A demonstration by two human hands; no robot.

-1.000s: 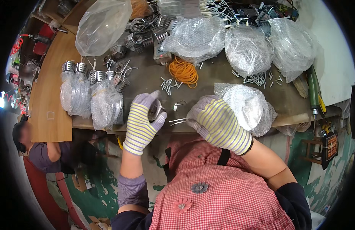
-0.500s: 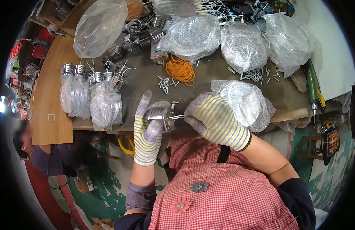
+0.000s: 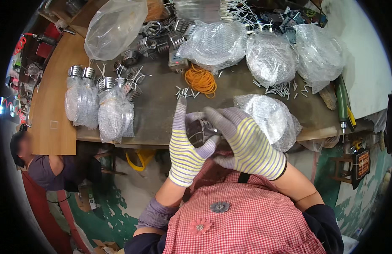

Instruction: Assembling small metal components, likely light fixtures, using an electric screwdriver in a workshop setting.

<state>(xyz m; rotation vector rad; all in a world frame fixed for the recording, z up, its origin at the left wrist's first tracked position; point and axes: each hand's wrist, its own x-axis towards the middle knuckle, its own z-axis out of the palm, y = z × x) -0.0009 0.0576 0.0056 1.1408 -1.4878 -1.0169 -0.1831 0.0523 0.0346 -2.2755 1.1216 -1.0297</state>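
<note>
My left hand (image 3: 187, 146), in a striped knit glove, holds a shiny slotted metal lamp fitting (image 3: 199, 132) above the table's front edge, its thumb across the near side and index finger pointing up. Just to the right is my gloved right hand (image 3: 253, 144). Its fingers reach over the fitting's top right with the thumb held apart below; whether they touch the metal I cannot tell. Part of the fitting and its wires are hidden by the gloves. Bubble-wrapped round pieces (image 3: 270, 120) lie to the right of the hands.
Orange rubber bands (image 3: 201, 81) and small screws (image 3: 187, 92) lie beyond the hands. Wrapped stacks with metal fittings (image 3: 115, 112) stand left. More bubble-wrapped bundles (image 3: 215, 44) line the back. A green power screwdriver (image 3: 342, 101) is at the right edge. Another person (image 3: 56, 169) sits at the left.
My left hand has moved right with the lamp fitting, which has turned. My right hand has let go of the white wires and spread its fingers over the fitting.
</note>
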